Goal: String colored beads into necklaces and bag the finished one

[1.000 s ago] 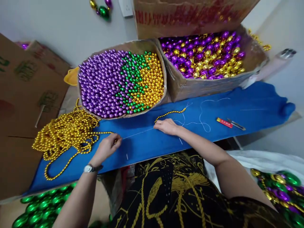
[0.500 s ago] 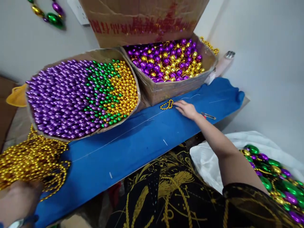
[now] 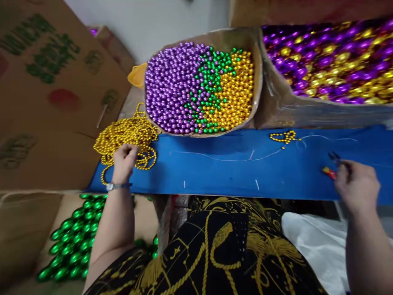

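At the left end of the blue cloth, my left hand (image 3: 124, 162) is closed at the edge of a heap of gold bead strands (image 3: 123, 135), fingers pinched on the beads. My right hand (image 3: 357, 182), at the right end, closes around a small pair of cutters (image 3: 334, 156) with dark jaws; a red and yellow part shows by the fingers, and the grip is partly hidden. A short gold bead string (image 3: 284, 136) lies on the cloth, apart from both hands. A thin white thread (image 3: 221, 159) runs left from it.
A carton of small purple, green and gold beads (image 3: 258, 82) stands behind the blue cloth (image 3: 215, 180). Right of it is a carton of larger purple and gold beads (image 3: 331, 112). A tall printed carton (image 3: 61, 119) borders the left; green beads (image 3: 76, 237) lie below.
The view has swung left. My right hand has left the short bead string and moved right, taking up the cutters from the cloth. My left hand remains at the gold strands.
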Available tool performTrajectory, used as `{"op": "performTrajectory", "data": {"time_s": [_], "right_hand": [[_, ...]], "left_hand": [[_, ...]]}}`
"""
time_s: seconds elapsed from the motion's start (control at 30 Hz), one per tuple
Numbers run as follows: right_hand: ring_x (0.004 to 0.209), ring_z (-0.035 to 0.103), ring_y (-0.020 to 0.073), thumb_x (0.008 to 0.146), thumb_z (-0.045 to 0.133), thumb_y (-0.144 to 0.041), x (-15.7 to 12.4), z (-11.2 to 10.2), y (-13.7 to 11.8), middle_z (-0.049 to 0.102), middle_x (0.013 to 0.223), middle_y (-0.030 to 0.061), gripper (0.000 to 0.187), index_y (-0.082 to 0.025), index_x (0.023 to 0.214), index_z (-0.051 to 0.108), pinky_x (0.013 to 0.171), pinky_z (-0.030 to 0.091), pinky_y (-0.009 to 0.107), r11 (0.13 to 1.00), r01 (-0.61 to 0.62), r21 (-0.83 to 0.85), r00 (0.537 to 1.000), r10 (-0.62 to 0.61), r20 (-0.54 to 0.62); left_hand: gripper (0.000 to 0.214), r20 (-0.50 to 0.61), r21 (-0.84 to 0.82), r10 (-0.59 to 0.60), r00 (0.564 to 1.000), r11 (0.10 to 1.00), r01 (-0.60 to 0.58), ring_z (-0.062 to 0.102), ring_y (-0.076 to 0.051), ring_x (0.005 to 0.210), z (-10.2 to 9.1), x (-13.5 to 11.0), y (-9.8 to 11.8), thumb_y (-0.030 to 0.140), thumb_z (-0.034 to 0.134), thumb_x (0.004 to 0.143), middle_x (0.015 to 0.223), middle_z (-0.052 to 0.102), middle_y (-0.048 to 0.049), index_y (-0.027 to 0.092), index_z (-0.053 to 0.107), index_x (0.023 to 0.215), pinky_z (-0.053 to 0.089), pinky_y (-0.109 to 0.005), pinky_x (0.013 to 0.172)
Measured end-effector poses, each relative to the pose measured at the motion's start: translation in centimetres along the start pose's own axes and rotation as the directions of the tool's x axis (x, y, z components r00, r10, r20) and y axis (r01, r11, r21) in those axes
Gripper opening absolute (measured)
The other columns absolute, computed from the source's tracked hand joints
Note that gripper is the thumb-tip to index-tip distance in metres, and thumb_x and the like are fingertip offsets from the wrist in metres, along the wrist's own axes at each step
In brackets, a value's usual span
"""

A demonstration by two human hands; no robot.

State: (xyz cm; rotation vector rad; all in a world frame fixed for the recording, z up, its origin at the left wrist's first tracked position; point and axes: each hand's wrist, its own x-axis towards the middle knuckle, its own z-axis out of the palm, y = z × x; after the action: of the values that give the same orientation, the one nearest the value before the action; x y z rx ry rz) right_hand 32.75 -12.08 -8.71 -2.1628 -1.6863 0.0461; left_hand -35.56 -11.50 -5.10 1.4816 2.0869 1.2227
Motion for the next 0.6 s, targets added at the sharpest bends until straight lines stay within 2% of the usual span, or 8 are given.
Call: {"op": "performTrajectory", "data": {"time_s": [0.07,0.1,0.17,0.2,0.27,0.33,0.4,0.6], "right_hand": [[0.091,0.065,0.0295,0.095,0.030,-0.052,0.6,1.4,-6.9,0.067,0.107,0.0122,0.053,-0.029,0.138,0.049,0.070,0.047,0.040,0.963,0.100,0.250,0.967,-0.154,0.205],[0.086,0.065,0.0268,0.096,0.027,-0.050,0.7,2.3,-10.4,0.069,0.105,0.0111,0.052,-0.027,0.137,0.050,0.070,0.048,0.039,0.921,0.179,0.346,0.915,-0.284,0.285],[0.095,0.065,0.0240,0.097,0.036,-0.049,0.3,4.5,-16.7,0.068,0.114,0.0103,0.047,-0.024,0.131,0.055,0.082,0.050,0.037,0.815,0.332,0.475,0.767,-0.527,0.367],[0.098,0.064,0.0228,0.094,0.042,-0.050,0.0,5.6,-19.4,0.067,0.115,0.0082,0.044,-0.025,0.126,0.059,0.085,0.050,0.035,0.778,0.374,0.505,0.718,-0.588,0.374],[0.100,0.063,0.0233,0.096,0.042,-0.049,-0.8,7.7,-23.6,0.066,0.113,0.0088,0.044,-0.025,0.127,0.060,0.084,0.049,0.035,0.727,0.486,0.486,0.608,-0.680,0.409],[0.093,0.064,0.0227,0.097,0.039,-0.049,-1.4,9.2,-26.3,0.064,0.114,0.0092,0.045,-0.028,0.131,0.058,0.075,0.047,0.033,0.732,0.578,0.361,0.555,-0.677,0.484],[0.084,0.064,0.0212,0.098,0.036,-0.050,-1.7,10.3,-27.9,0.062,0.116,0.0092,0.045,-0.031,0.133,0.057,0.067,0.044,0.031,0.735,0.630,0.253,0.534,-0.645,0.547],[0.077,0.062,0.0195,0.098,0.037,-0.049,-1.5,11.4,-29.9,0.063,0.109,0.0073,0.040,-0.032,0.123,0.064,0.062,0.039,0.029,0.703,0.674,0.226,0.485,-0.653,0.582]], "left_hand": [[0.017,-0.047,-0.105,-0.053,0.997,0.993,0.048,0.044,-0.008,0.052,-0.5,-0.3,0.0,0.031,0.060,0.073,0.056,0.049,0.0044,0.016,0.053,0.070,0.036,-0.021,0.050],[0.018,-0.067,-0.153,-0.073,0.995,0.986,0.062,0.046,-0.008,0.053,-0.7,-0.4,0.1,0.031,0.060,0.073,0.058,0.050,0.0040,0.016,0.053,0.071,0.038,-0.021,0.051],[0.019,-0.087,-0.236,-0.093,0.992,0.969,0.070,0.048,-0.008,0.054,-1.2,-0.7,0.4,0.032,0.061,0.073,0.059,0.050,0.0039,0.016,0.051,0.073,0.041,-0.022,0.054],[0.019,-0.096,-0.269,-0.100,0.990,0.961,0.071,0.047,-0.008,0.054,-1.4,-0.8,0.5,0.032,0.061,0.074,0.059,0.049,0.0042,0.016,0.051,0.074,0.042,-0.022,0.054],[0.020,-0.107,-0.314,-0.107,0.988,0.947,0.068,0.046,-0.007,0.054,-1.8,-0.9,0.9,0.032,0.062,0.074,0.058,0.048,0.0047,0.016,0.050,0.074,0.043,-0.023,0.055],[0.021,-0.111,-0.349,-0.108,0.988,0.935,0.063,0.046,-0.007,0.054,-2.0,-1.1,1.3,0.032,0.064,0.072,0.058,0.049,0.0048,0.016,0.051,0.074,0.042,-0.023,0.056],[0.023,-0.108,-0.389,-0.104,0.989,0.920,0.055,0.047,-0.007,0.054,-2.1,-1.2,1.9,0.032,0.067,0.070,0.059,0.051,0.0043,0.015,0.052,0.072,0.041,-0.023,0.055],[0.018,-0.123,-0.466,-0.081,0.989,0.885,0.014,0.047,-0.008,0.053,-2.2,-1.3,3.2,0.029,0.070,0.066,0.059,0.052,0.0035,0.017,0.056,0.070,0.041,-0.024,0.056]]}}
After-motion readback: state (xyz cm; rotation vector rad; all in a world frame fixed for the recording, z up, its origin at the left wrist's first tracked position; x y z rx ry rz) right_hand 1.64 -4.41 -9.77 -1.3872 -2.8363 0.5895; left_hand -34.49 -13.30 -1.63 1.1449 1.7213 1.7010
